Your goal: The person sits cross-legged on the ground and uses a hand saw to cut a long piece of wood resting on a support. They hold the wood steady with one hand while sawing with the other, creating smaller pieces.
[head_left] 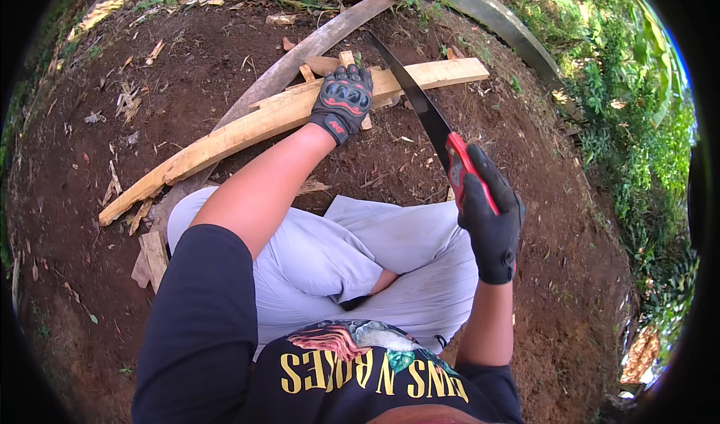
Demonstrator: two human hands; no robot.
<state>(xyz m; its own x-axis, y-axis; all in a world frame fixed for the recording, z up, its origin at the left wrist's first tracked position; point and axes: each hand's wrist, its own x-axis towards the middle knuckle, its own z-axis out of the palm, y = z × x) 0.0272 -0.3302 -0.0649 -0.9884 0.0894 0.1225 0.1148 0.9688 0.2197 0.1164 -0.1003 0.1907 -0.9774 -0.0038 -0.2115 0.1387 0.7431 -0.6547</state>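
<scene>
A long pale wooden board lies across the ground in front of me, propped over smaller wood pieces. My left hand, in a black glove with red trim, presses down on the board, its fingers curled over the far edge. My right hand, also in a black glove, grips the red handle of a handsaw. The saw's dark blade crosses the board to the right of my left hand, its tip pointing away from me. Whether the teeth touch the wood I cannot tell.
Beneath the board runs a greyish plank. Another weathered beam lies at the far right. Wood offcuts sit by my left knee, and chips dot the brown soil. Green plants border the right side.
</scene>
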